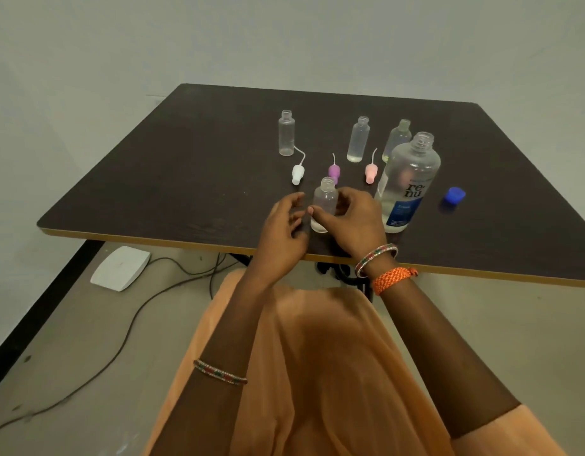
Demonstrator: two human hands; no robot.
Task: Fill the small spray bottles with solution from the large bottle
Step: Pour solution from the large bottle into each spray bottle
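Note:
An uncapped small clear bottle (324, 200) stands near the front edge of the dark table (192, 179). My right hand (353, 222) grips it, thumb across its front and fingers behind. My left hand (283, 228) hovers just left of it, fingers loosely curled and holding nothing. The large clear bottle (408, 182) with a blue label stands uncapped just to the right, and its blue cap (455, 196) lies beside it. Three more small open bottles stand behind: left (286, 134), middle (358, 141), right (396, 139). White (297, 175), purple (334, 170) and pink (370, 172) spray heads lie between them.
The table's front edge (153, 240) runs just under my wrists. On the floor to the left lie a white flat box (120, 268) and dark cables (172, 284). Orange cloth (317, 373) covers my lap below the table.

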